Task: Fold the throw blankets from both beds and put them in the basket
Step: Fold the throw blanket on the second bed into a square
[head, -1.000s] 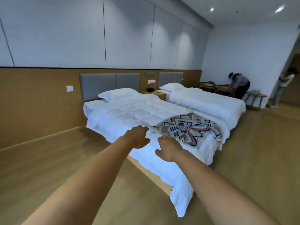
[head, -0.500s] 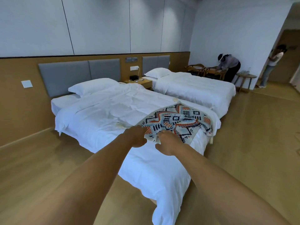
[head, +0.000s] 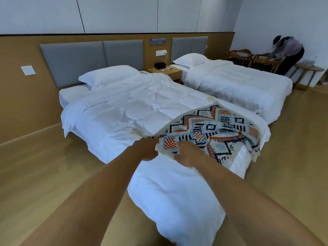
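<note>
Left of the grip, across a wide stretch of rumpled white duvet, a plump white pillow (head: 108,75) lies against the grey padded headboard (head: 90,58) of the near white-sheeted bed (head: 124,107), well apart from both hands. At the grip itself, the left hand (head: 147,148) is clenched on the near corner of the woven throw blanket with its orange, blue and black zigzag pattern (head: 213,132), pinching the cream border where it meets the duvet, presumably to secure one corner for a clean fold. Just beside it, the right hand (head: 186,153) is closed on the same near edge, with a flap of the blanket lifted and bunched over its knuckles; the fingers are hidden under the fabric, so how deep the hold goes I cannot tell. Holding two points on one edge likely lets the person draw the cloth taut. Right of the grip, the rest of the blanket lies spread across the foot of the bed, its far end drooping over the side. Beyond it stands the second white bed (head: 236,86), where no throw blanket shows. Far to the right another person in dark clothes (head: 287,50) bends over wooden chairs (head: 248,57). No basket is in view, so folding seems only begun.
</note>
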The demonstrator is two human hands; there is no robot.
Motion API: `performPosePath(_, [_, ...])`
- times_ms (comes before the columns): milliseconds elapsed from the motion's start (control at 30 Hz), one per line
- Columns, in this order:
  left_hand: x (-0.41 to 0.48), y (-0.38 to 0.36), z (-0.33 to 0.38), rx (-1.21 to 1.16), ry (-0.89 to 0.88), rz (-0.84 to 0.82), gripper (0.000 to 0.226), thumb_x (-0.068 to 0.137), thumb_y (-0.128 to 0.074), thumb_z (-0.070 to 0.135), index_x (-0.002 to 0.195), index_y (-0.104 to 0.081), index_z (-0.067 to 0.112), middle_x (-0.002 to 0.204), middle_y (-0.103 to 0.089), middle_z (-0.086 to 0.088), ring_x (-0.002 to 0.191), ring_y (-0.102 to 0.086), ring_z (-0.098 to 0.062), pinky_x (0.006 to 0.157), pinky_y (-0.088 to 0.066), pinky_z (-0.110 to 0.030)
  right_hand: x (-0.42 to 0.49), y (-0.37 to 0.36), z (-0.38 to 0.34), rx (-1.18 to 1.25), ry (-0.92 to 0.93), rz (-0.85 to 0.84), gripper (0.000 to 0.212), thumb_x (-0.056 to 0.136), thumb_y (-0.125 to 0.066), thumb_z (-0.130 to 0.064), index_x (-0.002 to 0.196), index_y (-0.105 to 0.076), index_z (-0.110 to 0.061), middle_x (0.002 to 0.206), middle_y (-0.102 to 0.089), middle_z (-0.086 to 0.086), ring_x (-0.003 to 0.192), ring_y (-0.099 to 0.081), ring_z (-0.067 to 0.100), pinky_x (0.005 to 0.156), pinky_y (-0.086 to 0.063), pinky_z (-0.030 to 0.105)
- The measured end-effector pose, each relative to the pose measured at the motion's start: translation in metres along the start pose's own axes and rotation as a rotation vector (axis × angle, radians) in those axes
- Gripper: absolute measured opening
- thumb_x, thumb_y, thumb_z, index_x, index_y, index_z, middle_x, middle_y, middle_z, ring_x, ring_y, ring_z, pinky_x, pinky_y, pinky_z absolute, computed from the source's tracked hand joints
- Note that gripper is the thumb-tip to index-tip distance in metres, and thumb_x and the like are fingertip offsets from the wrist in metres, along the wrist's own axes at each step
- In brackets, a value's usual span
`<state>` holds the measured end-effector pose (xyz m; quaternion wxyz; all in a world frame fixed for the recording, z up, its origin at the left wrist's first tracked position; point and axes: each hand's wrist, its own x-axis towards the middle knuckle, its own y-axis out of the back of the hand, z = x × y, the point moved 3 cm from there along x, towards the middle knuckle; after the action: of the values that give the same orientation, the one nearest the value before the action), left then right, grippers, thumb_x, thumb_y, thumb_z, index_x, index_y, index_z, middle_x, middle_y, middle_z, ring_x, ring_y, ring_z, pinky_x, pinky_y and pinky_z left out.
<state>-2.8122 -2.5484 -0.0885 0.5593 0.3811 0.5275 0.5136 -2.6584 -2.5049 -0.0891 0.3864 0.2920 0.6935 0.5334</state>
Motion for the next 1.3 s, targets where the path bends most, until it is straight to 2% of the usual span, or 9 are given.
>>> performPosePath(67, [0.036, 0.006, -0.017, 0.02, -0.01, -0.022, 0.055, 0.094, -0.044, 0.03, 0.145, -0.027, 0.018, 0.146, -0.035, -0.008, 0.132, -0.037, -0.027, 0.104, -0.035, -0.04, 0.04, 0.006, -0.002, 0.016, -0.004, 0.005, 0.054, 0.093, -0.046, -0.032, 0.138, -0.035, -0.006, 0.144, -0.038, 0.013, 0.129, -0.039, 0.03, 0.102, -0.038, 0.038])
performPosePath(400, [0.202, 0.028, -0.066, 0.079, -0.052, -0.136, 0.056, 0.093, -0.047, 0.038, 0.142, -0.031, 0.016, 0.144, -0.036, -0.009, 0.13, -0.037, -0.029, 0.103, -0.036, -0.042, 0.186, 0.02, 0.032, 0.102, -0.097, -0.045, 0.047, 0.093, -0.046, -0.03, 0.134, -0.039, -0.006, 0.138, -0.043, 0.013, 0.125, -0.043, 0.029, 0.099, -0.042, 0.04])
performPosePath(667, [0.31, -0.054, -0.086, 0.163, -0.068, -0.325, 0.057, 0.089, -0.052, 0.029, 0.141, -0.031, 0.018, 0.138, -0.042, -0.009, 0.123, -0.043, -0.028, 0.097, -0.041, -0.038, 0.283, -0.039, 0.082, 0.229, -0.145, -0.195, 0.048, 0.096, -0.043, -0.024, 0.139, -0.034, -0.005, 0.14, -0.041, 0.014, 0.124, -0.044, 0.029, 0.098, -0.042, 0.037])
performPosePath(800, [0.345, -0.109, -0.111, 0.191, -0.019, -0.397, 0.066, 0.086, -0.056, 0.024, 0.144, -0.024, 0.023, 0.142, -0.039, -0.007, 0.128, -0.039, -0.028, 0.1, -0.036, -0.039, 0.322, -0.09, 0.089, 0.309, -0.136, -0.268, 0.035, 0.094, -0.047, -0.021, 0.126, -0.047, -0.004, 0.126, -0.052, 0.012, 0.108, -0.055, 0.025, 0.078, -0.042, 0.027])
performPosePath(867, [0.356, -0.138, -0.126, 0.223, -0.011, -0.426, 0.07, 0.085, -0.058, 0.025, 0.145, -0.022, 0.023, 0.146, -0.035, -0.007, 0.131, -0.035, -0.028, 0.102, -0.033, -0.041, 0.334, -0.124, 0.089, 0.282, -0.129, -0.305, 0.039, 0.093, -0.049, -0.027, 0.126, -0.045, -0.006, 0.13, -0.047, 0.012, 0.115, -0.05, 0.027, 0.088, -0.044, 0.032])
performPosePath(933, [0.368, -0.166, -0.143, 0.276, -0.028, -0.419, 0.073, 0.085, -0.058, 0.028, 0.146, -0.018, 0.022, 0.15, -0.029, -0.006, 0.135, -0.029, -0.027, 0.105, -0.029, -0.042, 0.346, -0.159, 0.087, 0.212, -0.121, -0.361, 0.05, 0.092, -0.049, -0.034, 0.133, -0.039, -0.007, 0.139, -0.037, 0.012, 0.125, -0.041, 0.028, 0.1, -0.042, 0.04])
performPosePath(1100, [0.399, -0.214, -0.177, 0.288, -0.055, -0.317, 0.084, 0.085, -0.061, 0.027, 0.149, -0.007, 0.018, 0.156, -0.011, -0.005, 0.143, -0.01, -0.026, 0.111, -0.019, -0.05, 0.381, -0.22, 0.074, 0.197, -0.162, -0.386, 0.063, 0.088, -0.053, -0.04, 0.138, -0.033, -0.008, 0.142, -0.033, 0.011, 0.129, -0.036, 0.028, 0.102, -0.04, 0.04])
performPosePath(1233, [0.42, -0.236, -0.195, 0.182, -0.02, -0.143, 0.085, 0.082, -0.063, 0.037, 0.149, -0.014, 0.017, 0.152, -0.024, -0.011, 0.14, -0.021, -0.029, 0.109, -0.017, -0.055, 0.405, -0.249, 0.059, 0.142, -0.207, -0.33, 0.056, 0.089, -0.05, -0.036, 0.134, -0.034, -0.008, 0.136, -0.037, 0.012, 0.122, -0.039, 0.029, 0.095, -0.045, 0.043])
performPosePath(1300, [0.429, -0.242, -0.206, 0.17, 0.016, -0.15, 0.066, 0.083, -0.06, 0.041, 0.139, -0.035, 0.017, 0.137, -0.044, -0.01, 0.13, -0.037, -0.028, 0.108, -0.016, -0.053, 0.415, -0.254, 0.056, 0.124, -0.23, -0.3, 0.05, 0.091, -0.047, -0.032, 0.133, -0.035, -0.008, 0.131, -0.04, 0.012, 0.118, -0.042, 0.028, 0.089, -0.049, 0.041])
